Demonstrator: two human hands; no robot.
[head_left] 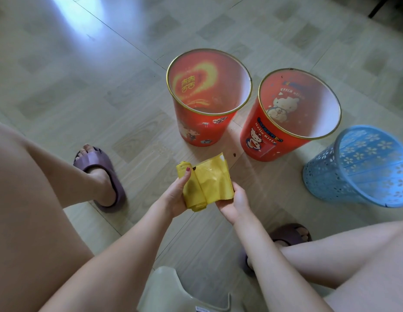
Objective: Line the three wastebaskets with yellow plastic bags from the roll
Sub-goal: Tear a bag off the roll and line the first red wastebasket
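I hold a yellow roll of plastic bags (pixel 191 188) over the floor in front of me. My left hand (pixel 175 194) grips the roll, thumb laid along its top. My right hand (pixel 235 201) pinches the loose, partly unrolled bag end (pixel 215 176) at its lower right edge. Beyond the roll stand three unlined wastebaskets in a row: a red one with a gold heart print (pixel 202 131) on the left, a red cartoon-print one (pixel 263 143) in the middle, and a blue perforated one (pixel 344 176) tilted at the right.
My legs and feet in purple slippers (pixel 99 176) flank the hands on the tiled floor (pixel 83 86). A pale plastic stool edge (pixel 169 289) shows at the bottom centre. A dark furniture leg (pixel 380 7) stands at the top right.
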